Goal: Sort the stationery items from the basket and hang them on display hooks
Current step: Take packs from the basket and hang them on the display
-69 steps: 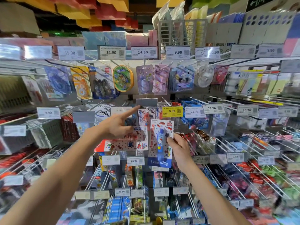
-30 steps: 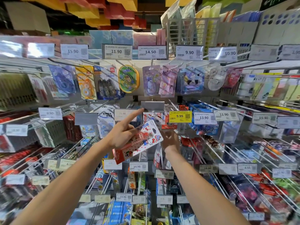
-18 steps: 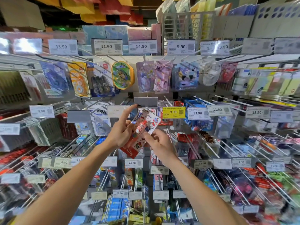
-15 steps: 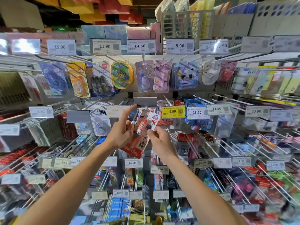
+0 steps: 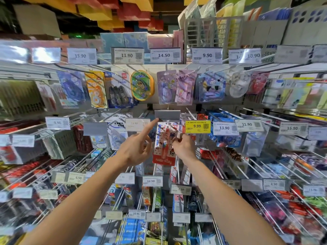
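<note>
Red-and-white pen pack (image 5: 163, 144), pinched in the right hand (image 5: 184, 147), looks almost hung beneath a grey tag (image 5: 167, 114); left hand (image 5: 136, 149) points one finger, others loosely curled, holding nothing.

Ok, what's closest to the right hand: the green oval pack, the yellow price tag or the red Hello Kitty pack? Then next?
1. red Hello Kitty pack, pinched by the right hand.
2. yellow price tag, just above that hand.
3. green oval pack, top row, upper left.
</note>
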Action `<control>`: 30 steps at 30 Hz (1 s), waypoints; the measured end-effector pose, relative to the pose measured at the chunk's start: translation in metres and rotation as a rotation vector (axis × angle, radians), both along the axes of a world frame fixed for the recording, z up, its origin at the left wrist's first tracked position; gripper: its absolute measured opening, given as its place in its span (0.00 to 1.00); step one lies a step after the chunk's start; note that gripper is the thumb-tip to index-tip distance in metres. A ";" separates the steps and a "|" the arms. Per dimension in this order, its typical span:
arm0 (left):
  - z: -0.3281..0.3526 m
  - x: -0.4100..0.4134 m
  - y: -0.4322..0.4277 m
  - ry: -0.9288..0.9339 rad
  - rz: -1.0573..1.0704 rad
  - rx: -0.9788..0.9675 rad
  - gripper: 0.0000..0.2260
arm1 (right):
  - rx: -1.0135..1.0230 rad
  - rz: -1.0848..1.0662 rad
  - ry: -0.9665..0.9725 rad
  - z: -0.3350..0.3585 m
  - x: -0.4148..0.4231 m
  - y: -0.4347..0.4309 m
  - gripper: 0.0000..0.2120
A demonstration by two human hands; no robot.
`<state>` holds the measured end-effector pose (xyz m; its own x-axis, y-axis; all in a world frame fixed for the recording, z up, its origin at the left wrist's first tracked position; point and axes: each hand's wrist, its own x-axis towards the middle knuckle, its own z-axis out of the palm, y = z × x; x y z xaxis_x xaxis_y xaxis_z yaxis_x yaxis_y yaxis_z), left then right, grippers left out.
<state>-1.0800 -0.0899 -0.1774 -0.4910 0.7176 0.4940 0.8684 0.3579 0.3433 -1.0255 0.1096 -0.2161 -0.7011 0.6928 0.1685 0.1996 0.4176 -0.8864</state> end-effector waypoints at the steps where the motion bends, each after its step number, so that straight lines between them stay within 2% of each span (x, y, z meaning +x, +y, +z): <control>1: -0.001 0.000 0.000 0.016 0.000 -0.010 0.48 | -0.039 -0.030 -0.024 0.002 -0.006 0.004 0.07; 4: -0.005 -0.001 -0.001 0.021 -0.006 -0.012 0.48 | -0.156 -0.097 -0.042 0.003 -0.013 0.010 0.11; 7: -0.015 -0.005 -0.003 0.026 -0.003 -0.062 0.43 | -0.187 -0.113 -0.035 -0.007 -0.006 0.013 0.06; 8: -0.020 -0.005 -0.004 0.021 -0.007 -0.087 0.40 | -0.185 -0.106 -0.034 -0.012 -0.001 0.013 0.04; 10: -0.031 -0.005 -0.005 -0.007 -0.029 -0.114 0.36 | -0.115 -0.066 -0.029 -0.022 0.010 0.013 0.07; 14: -0.054 -0.001 0.001 -0.115 -0.068 -0.127 0.11 | -0.010 0.069 -0.005 -0.040 0.040 0.004 0.07; 15: -0.059 0.001 0.005 -0.147 -0.085 -0.144 0.10 | -0.005 0.104 -0.009 -0.045 0.049 0.002 0.06; 18: -0.078 0.012 0.020 -0.193 -0.204 -0.184 0.15 | 0.033 0.173 -0.043 -0.065 0.082 0.000 0.06; 22: -0.099 0.040 0.044 -0.212 -0.287 -0.268 0.17 | 0.122 0.198 -0.148 -0.088 0.142 0.000 0.07; 27: -0.126 0.095 0.067 -0.152 -0.422 -0.393 0.17 | 0.093 0.168 -0.330 -0.113 0.218 0.003 0.16; 30: -0.135 0.136 0.084 -0.173 -0.447 -0.504 0.22 | 0.049 0.106 -0.365 -0.129 0.270 0.004 0.18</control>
<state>-0.9436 -0.0062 -0.3122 -0.1366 0.9906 -0.0115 0.9174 0.1309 0.3759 -0.7556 0.1140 -0.3448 -0.7886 0.6103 -0.0745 0.4517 0.4929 -0.7436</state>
